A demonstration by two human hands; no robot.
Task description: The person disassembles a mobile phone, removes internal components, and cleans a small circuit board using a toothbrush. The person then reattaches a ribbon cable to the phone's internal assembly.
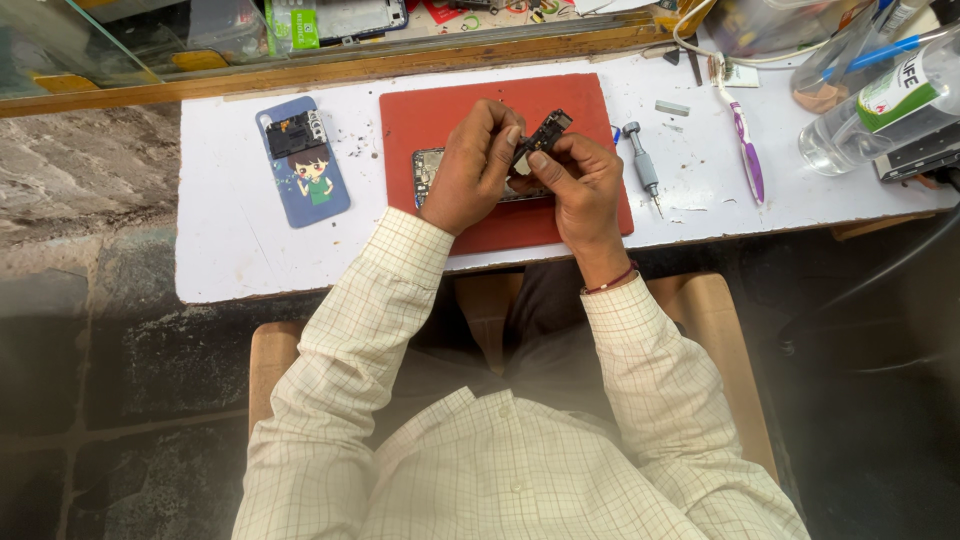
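both hands, left hand [470,165] and right hand [580,180], pinch the small dark phone part [543,132] mid-frame above the red mat [450,110]; best keep fingertips light at its edges.

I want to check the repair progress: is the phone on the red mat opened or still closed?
Opened. The phone on the red mat shows bare inner parts, no back cover. Both hands, left hand and right hand, hold a small dark part above it.
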